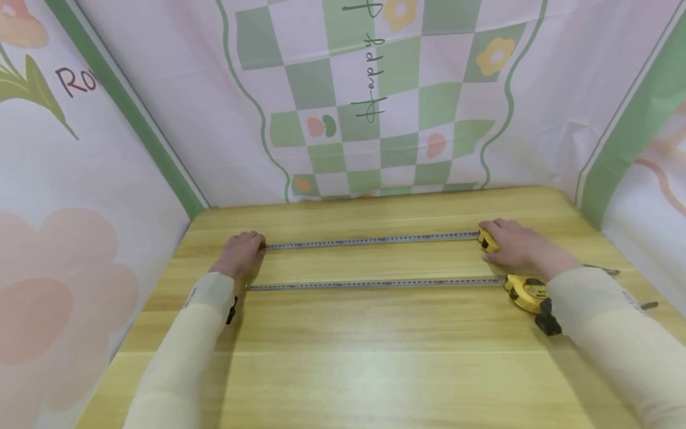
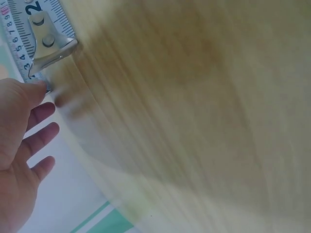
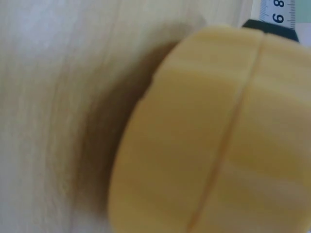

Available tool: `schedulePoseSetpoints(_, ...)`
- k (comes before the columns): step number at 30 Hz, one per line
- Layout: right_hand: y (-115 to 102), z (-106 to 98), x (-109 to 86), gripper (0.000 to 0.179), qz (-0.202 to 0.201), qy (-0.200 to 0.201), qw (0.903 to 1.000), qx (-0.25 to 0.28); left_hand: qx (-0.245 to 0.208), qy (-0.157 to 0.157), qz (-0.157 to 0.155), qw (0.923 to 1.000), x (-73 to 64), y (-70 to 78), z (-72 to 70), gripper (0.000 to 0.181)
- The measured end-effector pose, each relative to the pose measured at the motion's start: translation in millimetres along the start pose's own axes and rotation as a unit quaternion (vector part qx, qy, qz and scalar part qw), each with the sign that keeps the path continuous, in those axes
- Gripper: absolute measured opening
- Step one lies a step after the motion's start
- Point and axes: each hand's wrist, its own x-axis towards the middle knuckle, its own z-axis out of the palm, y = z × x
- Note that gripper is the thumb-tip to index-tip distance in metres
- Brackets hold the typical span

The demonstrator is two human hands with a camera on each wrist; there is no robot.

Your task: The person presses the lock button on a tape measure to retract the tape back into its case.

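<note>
Far tape [image 1: 370, 241], one: its long axis runs 9 to 3 o'clock across the table [image 1: 375, 375], your left hand [image 1: 240, 253] pinching its 9 o'clock end, your right hand [image 1: 517, 243] clamped on its 3 o'clock case [image 1: 490, 241], near tape [image 1: 375, 285] roughly parallel towards 6 o'clock.

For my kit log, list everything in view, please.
Table: one, yellowish, centre
Printed cloth: count unclear, white, pink, green, back and sides
Near tape case, far tape case: two, yellow and black, right
Near blade, far blade: two, whitish, stretched left of cases
Metal hook: one clear, silver, near blade's left end
Strips: two, dark grey, far right
Gadgets: two, black, beside the wrists
Sleeves: two, cream, lower left and right
Left hand: one, bare, far blade's left end
Right hand: one, bare, on far tape case
</note>
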Motion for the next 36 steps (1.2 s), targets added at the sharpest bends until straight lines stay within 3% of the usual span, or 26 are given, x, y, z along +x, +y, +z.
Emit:
schedulePoseSetpoints(26, 0.1, 2.5, 0.8, 0.067, -0.007, 0.002, 0.9999, 0.011, 0.033, 0.009, 0.012, 0.9993, 5.0, -2.8, 0.1, 0.013)
schedulePoseSetpoints(36, 3.5, 2.2, 0.3, 0.066, -0.028, 0.011, 0.9995, 0.008, 0.018, 0.041, 0.015, 0.9989, 1.5, -2.0, -3.1, 0.015)
